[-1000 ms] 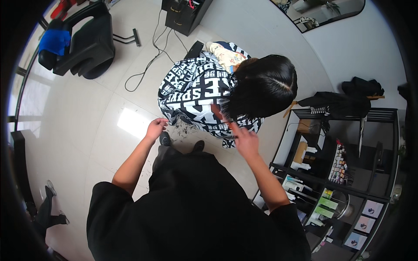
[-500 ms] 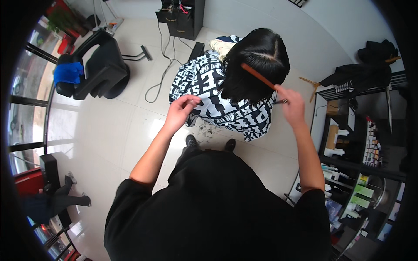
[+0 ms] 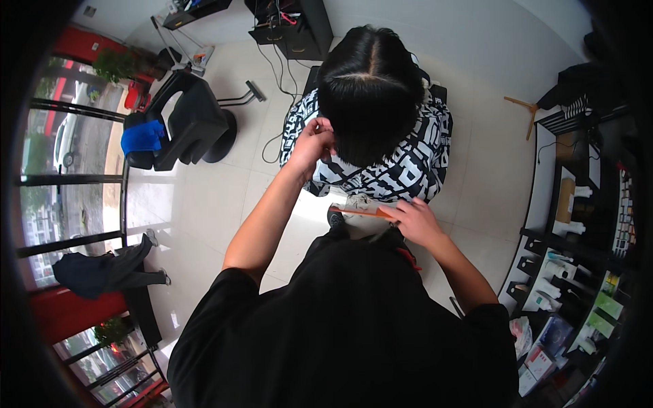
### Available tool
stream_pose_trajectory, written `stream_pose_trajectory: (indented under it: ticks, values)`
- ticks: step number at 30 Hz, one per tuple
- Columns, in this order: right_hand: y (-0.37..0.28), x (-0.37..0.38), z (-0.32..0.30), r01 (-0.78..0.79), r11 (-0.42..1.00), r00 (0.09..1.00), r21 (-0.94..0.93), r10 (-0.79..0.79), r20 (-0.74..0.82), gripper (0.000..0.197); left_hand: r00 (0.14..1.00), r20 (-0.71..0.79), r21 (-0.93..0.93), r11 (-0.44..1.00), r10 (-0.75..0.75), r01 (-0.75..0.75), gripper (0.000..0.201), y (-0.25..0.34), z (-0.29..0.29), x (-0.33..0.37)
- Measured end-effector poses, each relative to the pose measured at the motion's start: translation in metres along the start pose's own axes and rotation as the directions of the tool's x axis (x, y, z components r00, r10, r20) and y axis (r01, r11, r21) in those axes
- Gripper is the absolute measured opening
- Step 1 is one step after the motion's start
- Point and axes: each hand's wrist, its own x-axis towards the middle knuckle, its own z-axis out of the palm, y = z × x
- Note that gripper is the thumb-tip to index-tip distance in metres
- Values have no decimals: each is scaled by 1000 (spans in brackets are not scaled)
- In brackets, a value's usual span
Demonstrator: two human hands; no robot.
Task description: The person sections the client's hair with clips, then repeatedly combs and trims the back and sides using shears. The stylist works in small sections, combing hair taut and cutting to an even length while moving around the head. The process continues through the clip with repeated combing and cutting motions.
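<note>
A seated person's dark, wet-looking hair, parted at the crown, is in front of me. A black-and-white patterned cape covers the person's body. My left hand is at the left side of the hair, its fingers curled in; whether strands lie between them is hidden. Lower down, close to my body, my right hand is closed on an orange-brown comb, which points left. A thin dark tool shows blurred under that hand; its kind is unclear.
A black salon chair with a blue cloth stands at the left. Beyond it is a dark drawer cabinet with trailing cords. Shelves with bottles and boxes line the right side. Another person is at the far left by the windows.
My right hand has brought the comb down from the hair toward my body. My left hand has moved up to the hair's left side. The seated person's head now appears more upright and further left.
</note>
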Motion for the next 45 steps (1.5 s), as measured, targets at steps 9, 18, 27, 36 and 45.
stream_pose_trajectory:
  ticks: [9, 18, 27, 36, 45]
  values:
    - [5, -7, -66, -91, 958, 743, 272, 247, -622, 27, 955, 194, 104, 972, -226, 209, 6, -2, 57, 1]
    - [55, 81, -127, 231, 969, 727, -88, -232, -646, 59, 993, -12, 159, 980, -119, 120, 17, -36, 85, -52]
    - [122, 52, 0, 295, 938, 892, -181, -339, -301, 47, 951, -72, 620, 733, -300, 279, 28, -119, 55, -121]
    - [58, 62, -127, 320, 923, 743, -212, -384, -548, 35, 942, 0, 638, 726, -336, 258, 32, -234, 7, -116]
    - [143, 129, -122, 407, 750, 794, -522, -573, -204, 42, 888, 152, 867, 491, -433, 91, 69, -482, 33, -86]
